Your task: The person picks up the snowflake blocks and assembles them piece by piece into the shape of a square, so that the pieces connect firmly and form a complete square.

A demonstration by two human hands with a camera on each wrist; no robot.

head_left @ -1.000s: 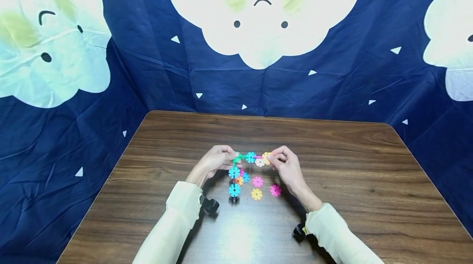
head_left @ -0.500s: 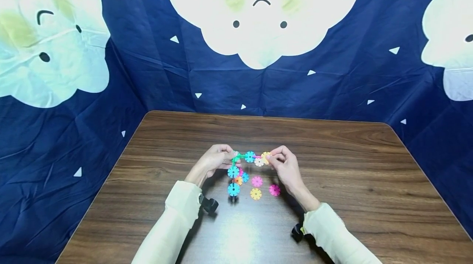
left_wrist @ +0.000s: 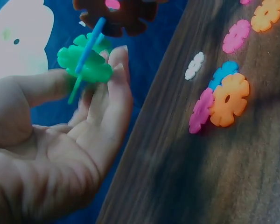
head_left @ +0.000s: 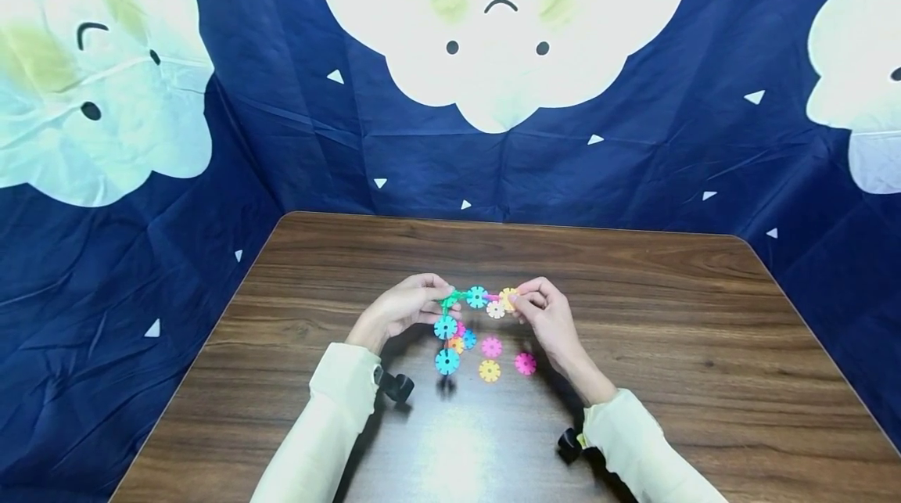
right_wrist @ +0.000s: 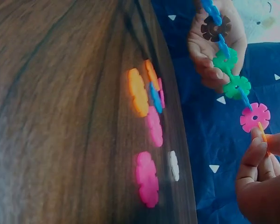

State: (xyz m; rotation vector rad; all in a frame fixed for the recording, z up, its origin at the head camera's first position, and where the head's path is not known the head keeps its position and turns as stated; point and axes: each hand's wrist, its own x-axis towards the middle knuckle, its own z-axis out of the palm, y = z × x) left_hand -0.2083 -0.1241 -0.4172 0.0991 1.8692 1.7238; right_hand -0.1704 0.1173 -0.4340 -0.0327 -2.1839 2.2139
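Note:
Both hands hold up a chain of interlocking snowflake discs above the table. My left hand [head_left: 411,306] pinches a green disc [left_wrist: 91,70] at the chain's bend, thumb on one side and fingertips on the other. From there a blue disc [head_left: 446,327], a brown disc [right_wrist: 215,29] and another blue disc [head_left: 446,362] hang toward the near side. Rightward run a second green disc [right_wrist: 236,87], a blue disc [head_left: 477,297] and a pink disc [right_wrist: 255,117]. At the right end my right hand [head_left: 552,321] pinches a yellow-orange disc [head_left: 508,300] between thumb and fingers.
Loose discs lie on the wooden table [head_left: 669,346] below the chain: a white disc [head_left: 496,310], a yellow disc [head_left: 489,371], a magenta disc [head_left: 525,364], a pink disc [head_left: 491,346], and a small cluster with an orange disc [left_wrist: 229,100]. A blue curtain [head_left: 436,159] stands behind the table.
My left wrist has shifted slightly left, and its thumb sits a little further over the green disc. The right hand keeps its hold on the yellow-orange disc, nearly still.

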